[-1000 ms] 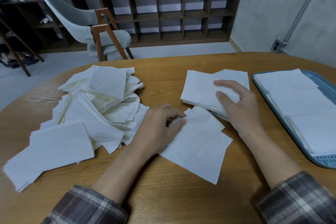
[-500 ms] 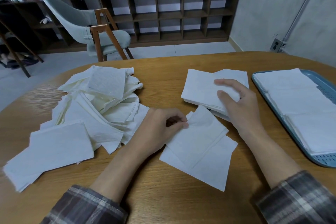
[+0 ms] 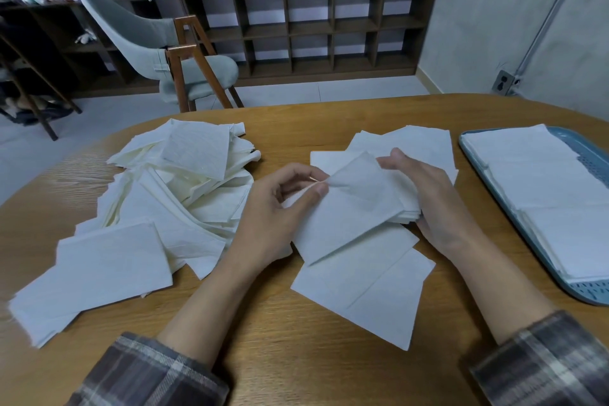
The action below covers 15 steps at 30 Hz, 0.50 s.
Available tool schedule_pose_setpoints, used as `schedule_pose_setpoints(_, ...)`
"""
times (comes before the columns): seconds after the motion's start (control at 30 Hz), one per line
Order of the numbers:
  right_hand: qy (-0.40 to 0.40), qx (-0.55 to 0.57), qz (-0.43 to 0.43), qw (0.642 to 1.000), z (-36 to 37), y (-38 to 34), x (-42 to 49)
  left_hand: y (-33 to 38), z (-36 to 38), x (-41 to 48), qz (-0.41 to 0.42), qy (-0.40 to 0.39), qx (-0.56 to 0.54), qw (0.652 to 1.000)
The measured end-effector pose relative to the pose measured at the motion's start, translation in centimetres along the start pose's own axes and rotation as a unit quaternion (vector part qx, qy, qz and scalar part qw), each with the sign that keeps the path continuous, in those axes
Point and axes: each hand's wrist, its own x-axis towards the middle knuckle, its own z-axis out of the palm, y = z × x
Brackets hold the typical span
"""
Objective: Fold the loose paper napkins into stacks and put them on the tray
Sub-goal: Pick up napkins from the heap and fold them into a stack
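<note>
head view: the left hand [image 3: 273, 208] pinches a corner of one paper napkin [image 3: 356, 204] between thumb and forefinger and holds that sheet up off the wooden table [image 3: 296, 359]. a moment ago the same napkin lay flat and the hand only nipped its near edge; now the sheet is raised and swung over toward the folded stack [image 3: 425, 145]. the right hand [image 3: 431, 198], which lay flat on that stack before, has turned to meet the lifted sheet. its thumb lies straight along the top edge, but the other fingers are hidden behind the paper, so we cannot tell whether it grips or merely steadies. a creased sheet [image 3: 362, 290] lies flat below the raised one; we cannot tell if the two are one piece.

we judge this as a fold in progress, with the napkin about to join the stack between the hands. the loose pile [image 3: 184, 188] on the left is large and untouched, so much work remains. the blue tray [image 3: 590, 295] sits at the right, apart from both hands, already carrying folded napkins [image 3: 543, 181] in rows
</note>
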Motion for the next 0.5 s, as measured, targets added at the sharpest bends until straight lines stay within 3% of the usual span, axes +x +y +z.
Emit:
schedule_pose_setpoints(0.13,-0.063,-0.059,-0.021,0.996,1.0,-0.4,-1.1,0.6,-0.1,0.0,0.019,0.033,0.036,0.999)
schedule_pose_setpoints(0.37,-0.008,-0.055,0.001,0.998,1.4,-0.4,-1.1,1.2,0.3,-0.3,-0.037,0.059,0.058,0.996)
schedule_pose_setpoints(0.5,-0.028,-0.018,0.011,0.999,1.2,-0.4,-1.0,1.2,0.3,-0.3,-0.044,0.074,0.065,0.994)
